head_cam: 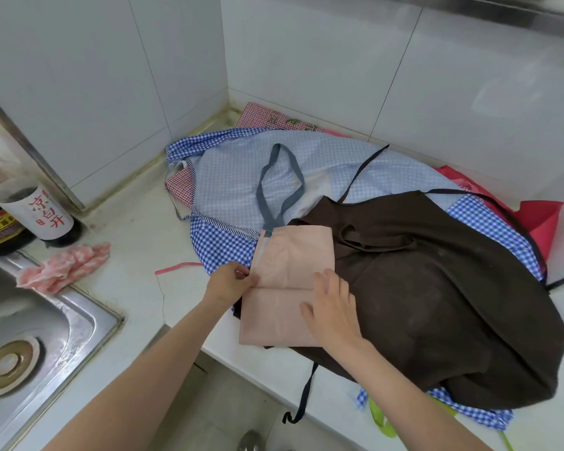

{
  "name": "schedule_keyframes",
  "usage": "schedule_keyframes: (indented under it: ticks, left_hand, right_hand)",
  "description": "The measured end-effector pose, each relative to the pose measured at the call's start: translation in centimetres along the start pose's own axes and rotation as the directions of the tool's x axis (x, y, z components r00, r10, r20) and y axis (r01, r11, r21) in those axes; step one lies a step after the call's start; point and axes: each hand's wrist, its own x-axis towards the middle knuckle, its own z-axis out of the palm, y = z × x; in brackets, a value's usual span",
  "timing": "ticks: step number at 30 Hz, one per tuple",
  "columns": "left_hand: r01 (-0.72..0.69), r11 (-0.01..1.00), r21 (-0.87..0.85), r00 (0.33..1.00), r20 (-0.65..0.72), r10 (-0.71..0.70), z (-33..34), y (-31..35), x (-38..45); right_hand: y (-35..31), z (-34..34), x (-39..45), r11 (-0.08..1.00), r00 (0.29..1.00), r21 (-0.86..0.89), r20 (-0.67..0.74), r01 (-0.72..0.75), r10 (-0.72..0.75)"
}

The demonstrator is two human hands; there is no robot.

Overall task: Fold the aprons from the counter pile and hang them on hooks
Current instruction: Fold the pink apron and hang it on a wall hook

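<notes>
I see the folded pink apron (287,284) lying at the counter's (137,229) front edge, atop a brown apron (437,288) and a blue checked apron (241,177). My left hand (230,283) pinches its left edge — thumb and fingers clamped on the cloth — while my right hand (331,307) presses flat on it, fingers straight and slightly apart. A sink (30,320) sits to the left.

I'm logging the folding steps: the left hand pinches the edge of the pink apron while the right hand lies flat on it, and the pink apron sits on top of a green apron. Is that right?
Not quite. The head view shows the pink apron lying on a dark brown apron, not a green one. The rest holds: the left hand pinches its edge and the right hand lies flat on it.
</notes>
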Motion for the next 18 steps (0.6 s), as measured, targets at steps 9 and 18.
schedule_keyframes:
  ticks: [9,18]
  left_hand:
    - [-0.082,0.996,-0.021,0.992,-0.098,0.080,1.0,1.0,1.1]
    - [-0.023,0.979,-0.203,0.998,0.051,0.034,0.9,0.7,3.5]
  right_hand:
    - [-0.8,-0.9,10.0,0.987,0.987,0.020,0.004,0.160,-0.160]
    - [-3.0,-1.8,16.3,0.975,0.979,0.132,0.067,0.181,-0.191]
